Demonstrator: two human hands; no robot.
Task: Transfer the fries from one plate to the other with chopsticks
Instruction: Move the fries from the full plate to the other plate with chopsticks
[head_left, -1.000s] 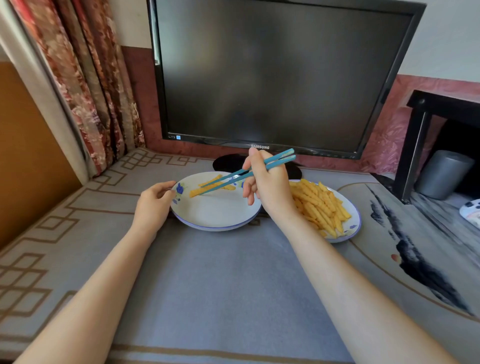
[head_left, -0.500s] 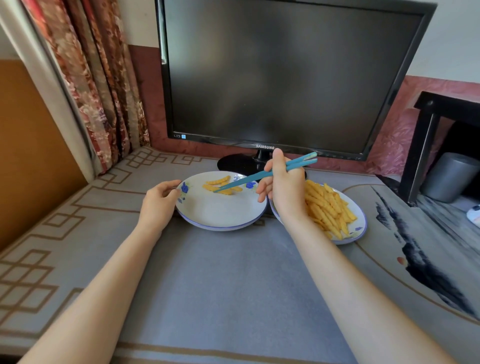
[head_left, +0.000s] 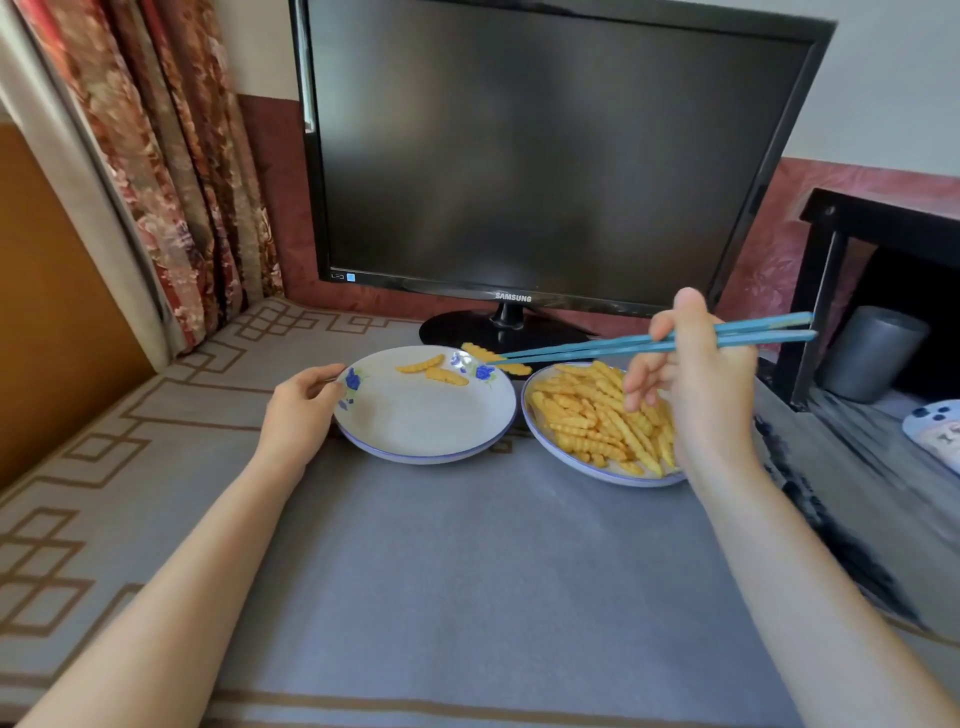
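Note:
My right hand (head_left: 696, 384) grips a pair of blue chopsticks (head_left: 649, 343) above the right plate (head_left: 613, 475), which holds a heap of crinkle fries (head_left: 597, 421). The chopstick tips point left and meet one fry (head_left: 480, 353) at the far right rim of the left plate (head_left: 426, 431). I cannot tell whether that fry is pinched or rests on the rim. Two more fries (head_left: 434, 369) lie on the far part of the left plate. My left hand (head_left: 301, 410) holds that plate's left rim with curled fingers.
A black monitor (head_left: 545, 156) stands right behind the plates on its round base (head_left: 467, 330). A patterned curtain (head_left: 171, 171) hangs at the left. At the right are a black shelf frame (head_left: 821, 291) and a grey cylinder (head_left: 872, 353). The grey tablecloth (head_left: 467, 571) stretches toward me.
My right hand has drawn back to the right, over the full plate. The chopstick tips went from the middle of the left plate to its far right rim. My left hand has kept its hold.

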